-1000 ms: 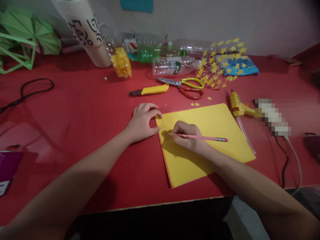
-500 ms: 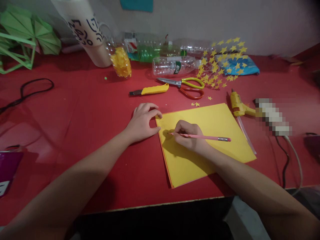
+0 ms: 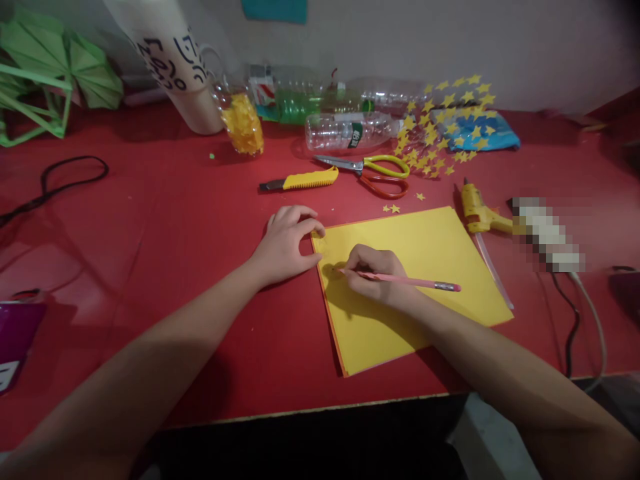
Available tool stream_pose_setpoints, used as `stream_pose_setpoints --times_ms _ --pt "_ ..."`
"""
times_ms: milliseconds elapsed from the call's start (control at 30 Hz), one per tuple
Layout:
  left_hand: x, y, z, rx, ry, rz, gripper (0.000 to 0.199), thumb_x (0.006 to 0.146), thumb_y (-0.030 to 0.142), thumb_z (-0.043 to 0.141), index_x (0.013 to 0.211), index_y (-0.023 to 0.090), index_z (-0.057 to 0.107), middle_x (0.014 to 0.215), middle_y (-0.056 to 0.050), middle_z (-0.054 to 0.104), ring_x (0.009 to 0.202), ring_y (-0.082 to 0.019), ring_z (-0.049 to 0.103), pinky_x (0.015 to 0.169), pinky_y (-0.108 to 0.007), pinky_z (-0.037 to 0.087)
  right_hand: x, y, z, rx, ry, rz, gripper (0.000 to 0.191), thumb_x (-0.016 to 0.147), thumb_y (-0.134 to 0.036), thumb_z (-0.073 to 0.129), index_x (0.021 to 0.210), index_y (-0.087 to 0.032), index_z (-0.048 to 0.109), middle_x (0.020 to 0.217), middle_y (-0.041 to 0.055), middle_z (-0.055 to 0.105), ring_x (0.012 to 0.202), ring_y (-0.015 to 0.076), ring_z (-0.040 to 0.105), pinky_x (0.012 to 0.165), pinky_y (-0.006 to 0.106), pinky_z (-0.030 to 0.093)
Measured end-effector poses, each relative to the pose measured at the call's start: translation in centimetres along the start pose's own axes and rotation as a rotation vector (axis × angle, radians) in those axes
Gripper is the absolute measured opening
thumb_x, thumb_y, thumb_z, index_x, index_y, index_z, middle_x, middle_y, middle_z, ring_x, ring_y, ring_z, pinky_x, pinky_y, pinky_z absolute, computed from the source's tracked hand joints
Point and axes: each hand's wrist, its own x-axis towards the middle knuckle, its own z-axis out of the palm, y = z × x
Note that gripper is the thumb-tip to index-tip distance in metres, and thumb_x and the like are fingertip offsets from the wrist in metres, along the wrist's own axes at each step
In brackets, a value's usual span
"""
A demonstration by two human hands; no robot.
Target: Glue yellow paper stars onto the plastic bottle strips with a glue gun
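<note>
A stack of yellow paper (image 3: 430, 240) with an orange sheet's edge under it lies on the red table (image 3: 165, 233). My right hand (image 3: 375, 270) grips a pink pencil (image 3: 425, 283) over the left part of the top sheet, its tip close to the paper. Faint marks show near the upper left corner. My left hand (image 3: 287, 243) rests at the left edge of the stack, fingers apart and curved, thumb and index finger touching the paper's edge, holding nothing.
Behind the paper lie a yellow cutter (image 3: 310, 179), scissors (image 3: 385, 175), small yellow stars (image 3: 395, 209) and plastic bottles (image 3: 327, 131). A glue gun (image 3: 475, 210) and a power strip (image 3: 547, 233) are at the right. A tall white cup (image 3: 170, 60) stands back left.
My right hand has shifted very slightly left, and the pencil's eraser end has dipped a little lower. My left hand has stayed in place.
</note>
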Motion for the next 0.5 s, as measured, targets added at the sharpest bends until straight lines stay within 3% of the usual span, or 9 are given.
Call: stream_pose_setpoints --times_ms 500 --pt "0.02 0.16 -0.08 0.011 -0.004 0.0 0.023 0.07 0.027 0.069 0.092 0.023 0.063 0.122 -0.006 0.056 0.118 -0.028 0.047 0.104 -0.047 0.033 -0.09 -0.07 -0.11 -0.023 -0.094 -0.109 0.009 0.076 -0.019 0.051 0.067 -0.02 0.048 0.054 -0.0068 0.045 0.047 0.0047 0.036 0.047 0.02 0.029"
